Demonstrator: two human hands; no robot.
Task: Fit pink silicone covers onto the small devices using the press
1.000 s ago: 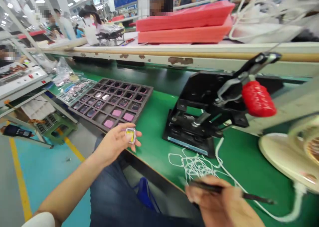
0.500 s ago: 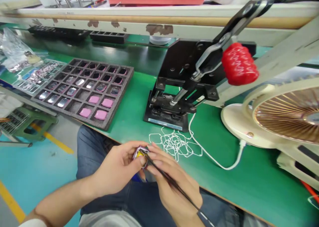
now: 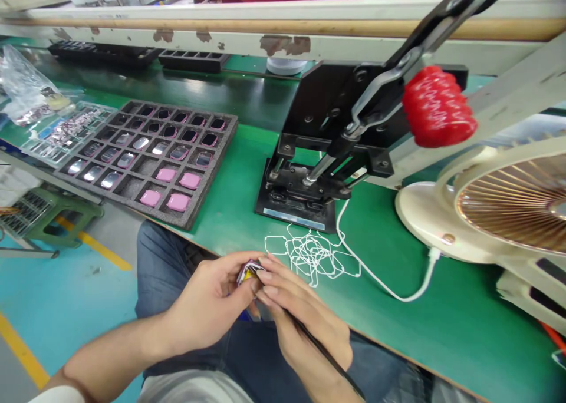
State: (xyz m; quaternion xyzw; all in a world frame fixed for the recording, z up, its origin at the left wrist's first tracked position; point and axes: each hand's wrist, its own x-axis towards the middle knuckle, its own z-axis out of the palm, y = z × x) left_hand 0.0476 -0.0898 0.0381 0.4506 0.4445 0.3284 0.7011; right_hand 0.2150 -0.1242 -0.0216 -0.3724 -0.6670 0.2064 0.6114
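Observation:
My left hand (image 3: 206, 306) is closed around a small rounded-square watch case (image 3: 248, 273), pinching it between thumb and fingers. The case has a pinkish-silver rim and something yellow inside. My right hand (image 3: 312, 317) grips a pair of black tweezers (image 3: 326, 354), held slantwise with the tips at the open side of the case. Fingers of both hands cover much of the case, and the tweezer tips are mostly hidden. Just past my fingertips, a tangle of thin white frame-shaped rings (image 3: 312, 255) lies on the green bench.
A black foam tray (image 3: 201, 200) with pink and glassy watch parts sits to the left. Beyond the rings stands a black hand press (image 3: 305, 179) with a red-wrapped handle (image 3: 437, 108). A cream fan (image 3: 420, 220) with a white cable occupies the right side.
My right-hand fingers have closed in over the case, covering more of it and its yellow inside. The tweezers have shifted slightly down and left. My left hand stays nearly in place.

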